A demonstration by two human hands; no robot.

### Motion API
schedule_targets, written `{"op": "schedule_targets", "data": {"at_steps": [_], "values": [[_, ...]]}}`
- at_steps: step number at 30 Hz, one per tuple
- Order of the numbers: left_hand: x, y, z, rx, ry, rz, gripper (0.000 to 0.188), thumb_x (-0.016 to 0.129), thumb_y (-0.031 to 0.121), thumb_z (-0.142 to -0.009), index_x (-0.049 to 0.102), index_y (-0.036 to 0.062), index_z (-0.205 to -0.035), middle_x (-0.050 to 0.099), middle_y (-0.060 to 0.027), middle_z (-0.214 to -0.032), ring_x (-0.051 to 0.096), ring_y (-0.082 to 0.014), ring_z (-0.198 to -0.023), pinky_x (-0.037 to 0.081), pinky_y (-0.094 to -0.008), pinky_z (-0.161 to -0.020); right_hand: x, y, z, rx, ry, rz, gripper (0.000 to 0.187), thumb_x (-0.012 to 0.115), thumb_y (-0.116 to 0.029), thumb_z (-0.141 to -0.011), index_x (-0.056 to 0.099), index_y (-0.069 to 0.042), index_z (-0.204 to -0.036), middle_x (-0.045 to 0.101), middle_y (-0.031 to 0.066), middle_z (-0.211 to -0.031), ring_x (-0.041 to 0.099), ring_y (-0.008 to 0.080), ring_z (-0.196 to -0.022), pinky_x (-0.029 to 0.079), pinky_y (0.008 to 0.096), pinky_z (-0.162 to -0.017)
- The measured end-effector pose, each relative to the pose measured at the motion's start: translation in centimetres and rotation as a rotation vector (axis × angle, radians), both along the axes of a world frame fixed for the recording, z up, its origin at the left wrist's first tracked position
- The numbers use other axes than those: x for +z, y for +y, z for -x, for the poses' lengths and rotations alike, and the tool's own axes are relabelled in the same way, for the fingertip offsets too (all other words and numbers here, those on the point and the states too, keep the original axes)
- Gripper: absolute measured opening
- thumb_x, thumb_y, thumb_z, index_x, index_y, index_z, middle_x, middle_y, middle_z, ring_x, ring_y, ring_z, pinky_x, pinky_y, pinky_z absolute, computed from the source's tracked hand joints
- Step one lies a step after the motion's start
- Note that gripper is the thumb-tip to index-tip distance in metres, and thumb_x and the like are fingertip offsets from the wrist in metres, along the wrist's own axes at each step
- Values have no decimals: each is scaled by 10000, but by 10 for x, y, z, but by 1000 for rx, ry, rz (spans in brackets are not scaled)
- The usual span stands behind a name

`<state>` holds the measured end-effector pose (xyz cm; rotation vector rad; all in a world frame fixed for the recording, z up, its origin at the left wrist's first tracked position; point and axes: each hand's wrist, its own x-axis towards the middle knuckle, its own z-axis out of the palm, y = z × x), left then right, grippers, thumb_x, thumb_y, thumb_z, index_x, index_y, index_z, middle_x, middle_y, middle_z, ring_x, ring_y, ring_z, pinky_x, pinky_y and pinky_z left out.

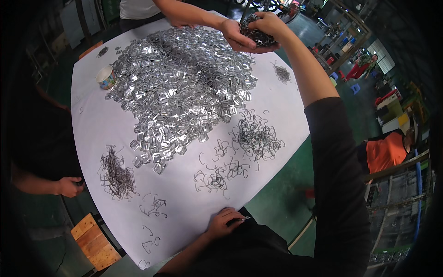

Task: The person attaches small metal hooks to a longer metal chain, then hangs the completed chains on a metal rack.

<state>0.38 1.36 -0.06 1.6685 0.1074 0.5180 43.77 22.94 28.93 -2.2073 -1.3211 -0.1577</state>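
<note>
Above the desk [281, 104], far right, our right grip [273, 25] touches wires [260, 39] in a co-worker's hand [234, 33], closure unclear; loose handling could spill them. Near, our left grip [224, 223] pinches a metal piece [247, 218].

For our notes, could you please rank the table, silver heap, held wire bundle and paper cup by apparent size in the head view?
1. Table
2. Silver heap
3. Held wire bundle, partly hidden
4. Paper cup
</note>
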Motion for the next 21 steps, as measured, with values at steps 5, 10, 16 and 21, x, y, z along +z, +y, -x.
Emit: {"op": "schedule_targets", "data": {"at_steps": [5,10,16,21], "values": [[0,3,1,19,-10,-12,160,725,36,-723,644,62,-858,644,-62,-858,606,-224,-835,481,-322,-768,8,25,14,-38,-125,107,324,645,-186,-721,648,-52,-1016,674,143,-844,655,214,-695,514,326,-636],[11,1,-3,-4,-17,43,175,712,0,-713,632,59,-857,633,-65,-848,597,-237,-824,476,-339,-778,20,20,48,31,-330,217,269,645,-208,-735,660,-33,-939,671,137,-829,648,208,-687,513,335,-602],[4,3,-2,17,-12,-24,196,736,23,-696,637,61,-861,646,-60,-862,610,-243,-861,471,-369,-848,41,40,79,118,-360,250,289,644,-208,-746,650,-27,-970,670,142,-838,650,208,-706,513,330,-606],[3,1,-2,5,-5,-21,181,723,30,-714,637,53,-871,651,-63,-877,608,-245,-862,460,-372,-864,64,34,93,146,-337,199,305,643,-208,-755,642,-22,-996,669,146,-847,650,207,-722,513,326,-609]]}}
